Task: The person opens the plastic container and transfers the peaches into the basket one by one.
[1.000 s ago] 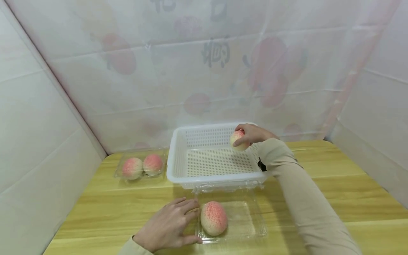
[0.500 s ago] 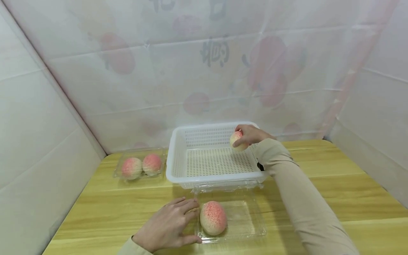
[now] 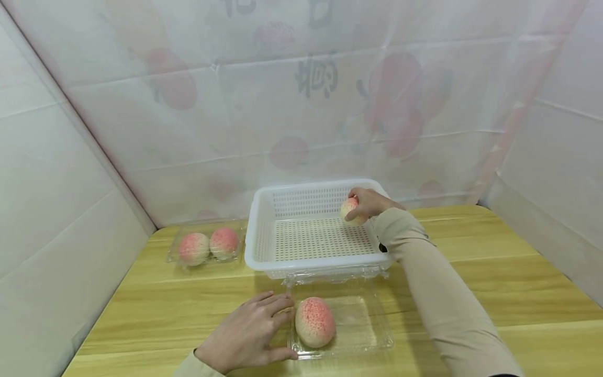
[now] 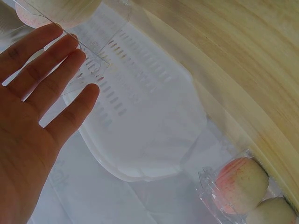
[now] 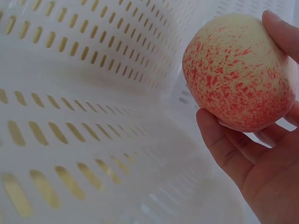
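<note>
In the head view my right hand (image 3: 372,201) grips a cream-and-pink peach (image 3: 349,210) inside the right part of a white perforated basket (image 3: 252,230). The right wrist view shows thumb and fingers curled round this peach (image 5: 238,74), whose pink speckles face the camera. My left hand (image 3: 249,327) rests at the left edge of a clear plastic box (image 3: 360,322), its fingers fairly straight. A second peach (image 3: 314,322) sits in the left half of that box. In the left wrist view the left hand's fingers (image 4: 70,114) touch the clear box's edge.
Behind the left hand stands another clear box (image 3: 175,254) holding two peaches (image 3: 194,248), left of the basket. All of it is on a wood-grain table (image 3: 494,267). Pale printed sheets (image 3: 235,120) enclose the back and sides.
The right hand with its peach has dropped very slightly within the basket. My left hand stays at the box edge, and the other peaches stay put.
</note>
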### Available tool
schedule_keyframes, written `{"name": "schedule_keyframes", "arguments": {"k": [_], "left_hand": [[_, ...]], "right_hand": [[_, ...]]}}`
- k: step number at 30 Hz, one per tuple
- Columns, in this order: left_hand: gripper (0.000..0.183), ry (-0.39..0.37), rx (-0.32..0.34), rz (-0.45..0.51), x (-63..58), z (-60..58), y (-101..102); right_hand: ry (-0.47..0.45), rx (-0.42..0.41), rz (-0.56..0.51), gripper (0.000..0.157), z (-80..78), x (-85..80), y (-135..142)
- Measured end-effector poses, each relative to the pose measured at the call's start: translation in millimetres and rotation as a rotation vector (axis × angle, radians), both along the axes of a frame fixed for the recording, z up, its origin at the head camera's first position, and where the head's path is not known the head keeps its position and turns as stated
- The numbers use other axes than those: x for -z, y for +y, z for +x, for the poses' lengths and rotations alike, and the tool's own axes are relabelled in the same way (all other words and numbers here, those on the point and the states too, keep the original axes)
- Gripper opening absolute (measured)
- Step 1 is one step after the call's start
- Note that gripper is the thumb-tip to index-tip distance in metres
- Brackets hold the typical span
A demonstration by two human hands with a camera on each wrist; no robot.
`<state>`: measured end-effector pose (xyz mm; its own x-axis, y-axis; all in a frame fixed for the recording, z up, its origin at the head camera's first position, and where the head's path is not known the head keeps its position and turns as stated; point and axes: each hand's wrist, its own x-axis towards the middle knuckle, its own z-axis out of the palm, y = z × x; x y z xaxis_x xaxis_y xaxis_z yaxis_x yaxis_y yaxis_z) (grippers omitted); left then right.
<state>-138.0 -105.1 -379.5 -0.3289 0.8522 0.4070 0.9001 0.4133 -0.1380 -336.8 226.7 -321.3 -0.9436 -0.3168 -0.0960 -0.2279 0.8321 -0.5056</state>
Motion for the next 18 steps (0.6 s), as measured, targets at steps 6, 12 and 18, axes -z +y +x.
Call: {"name": "schedule_keyframes", "arguments": {"k": [6, 12, 18], "left_hand": [[0.054, -0.004, -0.004, -0.002, -0.2, 0.3, -0.1], [0.054, 0.001, -0.001, -0.002, -0.3, 0.4, -0.9], [0.054, 0.006, 0.002, 0.000, -0.4, 0.4, -1.9]], "right_hand": [[-0.005, 0.003, 0.020, 0.058, -2.2, 5.7, 1.1], [0.011, -0.001, 0.059, 0.061, -4.3, 8.0, 1.0], [0.008, 0.000, 0.060, 0.062, -5.8, 9.6, 0.2]]}}
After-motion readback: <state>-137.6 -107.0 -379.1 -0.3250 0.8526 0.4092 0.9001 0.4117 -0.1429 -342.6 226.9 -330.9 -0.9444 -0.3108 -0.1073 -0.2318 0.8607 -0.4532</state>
